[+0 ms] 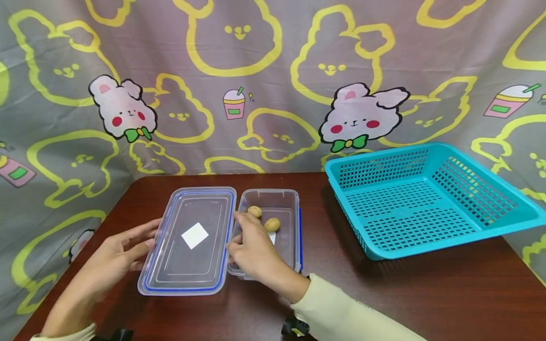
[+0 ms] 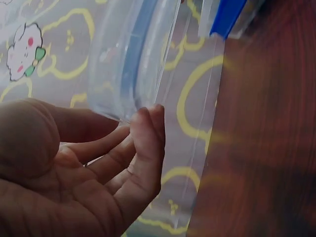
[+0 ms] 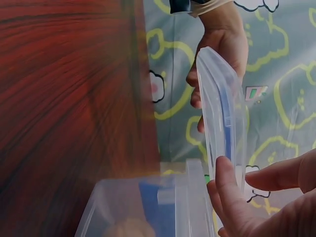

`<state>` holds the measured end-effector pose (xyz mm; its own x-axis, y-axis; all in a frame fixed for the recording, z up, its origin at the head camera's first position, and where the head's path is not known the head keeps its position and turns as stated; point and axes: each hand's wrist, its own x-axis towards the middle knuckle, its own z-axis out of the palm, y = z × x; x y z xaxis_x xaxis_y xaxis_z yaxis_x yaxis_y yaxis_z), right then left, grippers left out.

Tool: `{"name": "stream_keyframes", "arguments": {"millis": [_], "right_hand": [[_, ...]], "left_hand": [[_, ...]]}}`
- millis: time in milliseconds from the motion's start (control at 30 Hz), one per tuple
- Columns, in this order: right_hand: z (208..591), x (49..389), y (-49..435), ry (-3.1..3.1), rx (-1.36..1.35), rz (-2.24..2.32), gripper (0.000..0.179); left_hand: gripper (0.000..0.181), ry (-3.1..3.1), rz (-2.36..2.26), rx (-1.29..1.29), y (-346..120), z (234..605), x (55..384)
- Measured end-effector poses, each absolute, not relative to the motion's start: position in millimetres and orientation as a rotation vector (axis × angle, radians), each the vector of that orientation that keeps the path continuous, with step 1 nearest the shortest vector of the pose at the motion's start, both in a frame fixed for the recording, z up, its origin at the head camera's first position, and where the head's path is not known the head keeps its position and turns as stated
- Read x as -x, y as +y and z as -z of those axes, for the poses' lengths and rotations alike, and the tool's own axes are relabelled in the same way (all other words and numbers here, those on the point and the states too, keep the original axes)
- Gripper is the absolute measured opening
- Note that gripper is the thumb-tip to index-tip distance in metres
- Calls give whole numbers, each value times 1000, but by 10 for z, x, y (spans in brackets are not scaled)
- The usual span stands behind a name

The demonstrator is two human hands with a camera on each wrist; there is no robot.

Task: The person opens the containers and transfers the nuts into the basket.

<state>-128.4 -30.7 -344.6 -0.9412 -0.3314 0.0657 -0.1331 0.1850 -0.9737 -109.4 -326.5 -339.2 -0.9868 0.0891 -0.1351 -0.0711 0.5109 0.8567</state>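
A clear plastic lid [image 1: 175, 265] with a blue seal and a white square label is held up between both hands, beside a clear plastic box [image 1: 294, 237]. My left hand [image 1: 115, 255] grips its left edge, the fingertips at the rim in the left wrist view. Thumb and fingers of my right hand [image 1: 256, 251] pinch the opposite edge, over the box's left side. The right wrist view shows the lid [image 3: 222, 113] edge-on above the box. Two rounded, tan, rough-looking pieces [image 1: 271, 225] lie in the box; the right hand partly hides its inside.
A turquoise perforated basket [image 1: 379, 251] stands at the right of the dark wooden table [image 1: 337, 298]. A blue clip [image 1: 301, 241] hangs along the box's right side. Behind the table is a patterned curtain [image 1: 281, 85].
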Motion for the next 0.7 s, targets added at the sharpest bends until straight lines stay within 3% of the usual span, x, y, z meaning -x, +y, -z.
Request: {"name": "stream_keyframes", "arguments": {"millis": [700], "right_hand": [[3415,1360,-837,2532,533,1352,62]], "left_hand": [[61,2510,-1374,24,-3807,3605,1230]]}}
